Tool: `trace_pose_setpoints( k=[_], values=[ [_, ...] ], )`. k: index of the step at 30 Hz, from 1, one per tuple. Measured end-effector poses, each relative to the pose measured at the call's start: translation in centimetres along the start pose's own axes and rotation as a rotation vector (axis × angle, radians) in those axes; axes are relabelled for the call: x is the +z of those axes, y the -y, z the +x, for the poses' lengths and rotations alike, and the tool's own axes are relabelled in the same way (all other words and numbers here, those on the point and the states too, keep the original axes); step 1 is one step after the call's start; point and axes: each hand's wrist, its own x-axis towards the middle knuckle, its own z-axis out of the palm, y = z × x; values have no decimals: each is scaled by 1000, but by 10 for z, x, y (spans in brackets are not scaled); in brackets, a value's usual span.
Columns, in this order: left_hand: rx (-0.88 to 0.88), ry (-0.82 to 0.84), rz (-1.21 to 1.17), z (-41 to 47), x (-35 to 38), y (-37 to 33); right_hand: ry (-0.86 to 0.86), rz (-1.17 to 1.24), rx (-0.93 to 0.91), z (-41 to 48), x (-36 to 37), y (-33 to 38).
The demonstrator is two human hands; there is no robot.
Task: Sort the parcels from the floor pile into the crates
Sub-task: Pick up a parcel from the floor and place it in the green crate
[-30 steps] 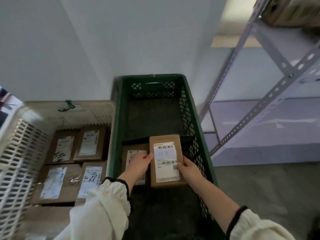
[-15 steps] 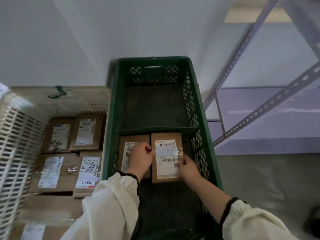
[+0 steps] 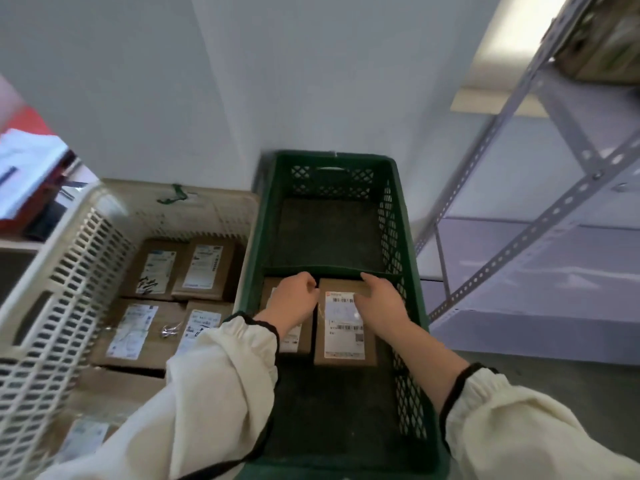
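Short of the fingers, nearest the camera: two cream sleeves. The left sleeve (image 3: 214, 393) covers the near-left corner of the green crate (image 3: 256, 244) and part of the beige crate (image 3: 69, 271); the right sleeve (image 3: 519, 427) crosses the green crate's mesh wall.

Left of the fingers: the beige slotted crate stands touching the green one and holds brown labelled parcels (image 3: 204, 268) lying flat.
Right of the fingers, past the mesh wall: grey slotted-angle shelving (image 3: 519, 237) on a concrete floor (image 3: 554, 375).
Just beyond the fingertips: a divider (image 3: 332, 270) across the green crate, then its far compartment, then a white wall (image 3: 311, 81).

Under the fingers, in the near compartment: left parcel (image 3: 299, 341) and right parcel (image 3: 344, 344), flat, side by side, far ends at the divider.

Left hand (image 3: 294, 299): fingers curled together, knuckles up, over the left parcel, tips at the seam between the two.
Right hand (image 3: 381, 303): fingers nearly straight, lying on the right parcel's far end.

Cannot tell whether the left fingertips pinch anything. The left parcel's label is mostly under the wrist. Label print is unreadable. The red-and-white object (image 3: 27, 140) far left is blurred and cropped.
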Motion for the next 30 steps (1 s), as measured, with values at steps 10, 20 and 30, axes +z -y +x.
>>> trace_pose_setpoints(
  k=[10, 20, 30],
  values=[
    [-90, -108, 131, -100, -112, 55, 191, -184, -483, -32, 26, 130],
    [-515, -474, 210, -328, -180, 199, 321, -334, -848, -204, 154, 250],
    [-1098, -795, -154, -731, -130, 379, 703, -429, -1179, -513, 367, 302]
  ],
)
